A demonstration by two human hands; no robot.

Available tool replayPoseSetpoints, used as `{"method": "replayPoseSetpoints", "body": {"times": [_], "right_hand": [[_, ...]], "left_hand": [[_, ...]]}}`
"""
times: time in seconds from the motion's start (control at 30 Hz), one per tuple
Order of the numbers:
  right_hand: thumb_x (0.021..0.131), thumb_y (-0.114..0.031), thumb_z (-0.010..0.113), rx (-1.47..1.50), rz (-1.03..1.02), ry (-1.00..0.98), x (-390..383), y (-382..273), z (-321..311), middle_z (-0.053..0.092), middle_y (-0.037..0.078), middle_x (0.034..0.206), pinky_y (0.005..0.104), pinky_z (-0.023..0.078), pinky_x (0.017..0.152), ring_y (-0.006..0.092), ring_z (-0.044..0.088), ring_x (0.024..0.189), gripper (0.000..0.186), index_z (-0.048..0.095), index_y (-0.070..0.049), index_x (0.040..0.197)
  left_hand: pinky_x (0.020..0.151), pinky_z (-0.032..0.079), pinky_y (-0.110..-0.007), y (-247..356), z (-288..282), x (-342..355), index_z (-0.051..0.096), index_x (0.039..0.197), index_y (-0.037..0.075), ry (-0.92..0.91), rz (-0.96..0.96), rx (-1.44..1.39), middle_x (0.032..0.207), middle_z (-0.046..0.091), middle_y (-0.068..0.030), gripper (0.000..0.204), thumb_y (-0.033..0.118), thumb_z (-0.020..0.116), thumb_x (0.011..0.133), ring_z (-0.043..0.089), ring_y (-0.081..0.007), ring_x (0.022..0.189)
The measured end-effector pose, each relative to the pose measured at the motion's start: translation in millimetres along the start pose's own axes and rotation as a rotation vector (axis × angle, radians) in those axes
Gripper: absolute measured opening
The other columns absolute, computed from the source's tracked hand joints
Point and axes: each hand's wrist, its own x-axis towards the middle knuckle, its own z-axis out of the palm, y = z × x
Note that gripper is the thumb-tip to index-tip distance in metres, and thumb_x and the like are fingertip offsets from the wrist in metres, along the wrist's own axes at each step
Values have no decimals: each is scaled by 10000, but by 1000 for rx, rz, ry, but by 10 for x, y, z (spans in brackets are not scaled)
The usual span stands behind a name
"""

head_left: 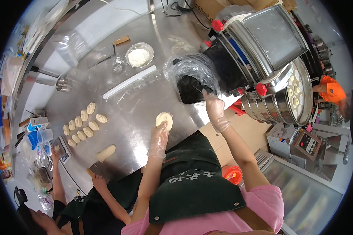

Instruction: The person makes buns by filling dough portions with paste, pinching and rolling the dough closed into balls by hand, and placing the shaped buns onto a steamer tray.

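Note:
My left hand (pixel 159 138), in a clear plastic glove, is closed around a pale round of dough (pixel 164 118) above the front of the steel table. My right hand (pixel 215 109), gloved too, grips a thin tool (pixel 201 90) whose far end reaches into a dark container. Black filling (pixel 187 87) appears to lie in it; where the filling meets the container wall, I cannot tell. Crumpled clear plastic film (pixel 196 66) covers the container's far side. The tool's tip is hidden in the dark.
Dough pieces (pixel 88 132) lie in rows at left, near a dough roll (pixel 106 153). A white rod (pixel 129 82) and a flour bowl (pixel 139 55) are farther back. A dough roller machine (pixel 259 51) and steamers (pixel 278 102) stand right. A co-worker's hand (pixel 99 183) is at left.

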Motion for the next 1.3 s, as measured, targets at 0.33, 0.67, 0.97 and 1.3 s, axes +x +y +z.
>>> {"method": "replayPoseSetpoints", "body": {"times": [0.33,0.67,0.97,1.3], "right_hand": [[845,-64,549,656,161,-155,99,51,233,660,78,775,397,518,609,276,664,701,283,704,-145,1067],[923,-65,545,1290,522,-443,71,22,164,626,20,721,258,460,689,93,543,722,264,705,-83,1133],[801,1,611,1092,226,27,-268,-72,-239,633,82,808,301,500,620,217,614,681,389,696,-113,1163],[773,-60,653,458,-133,231,-219,-121,-825,583,9,857,308,486,511,170,593,695,345,712,-181,1090]], "left_hand": [[1089,401,-416,96,-1,145,434,1310,-52,-124,-61,-151,1267,547,-162,521,50,655,849,522,-267,1211],[1116,351,-490,60,65,623,378,1362,-20,-117,-160,-168,1355,485,-174,537,194,598,922,475,-330,1273],[1094,382,-492,41,422,839,405,1359,8,-102,-260,-60,1336,510,-144,434,257,448,1007,509,-288,1241],[937,439,-358,107,743,754,539,1254,86,-427,-116,94,1147,587,-54,370,312,541,961,561,-176,1077]]}}
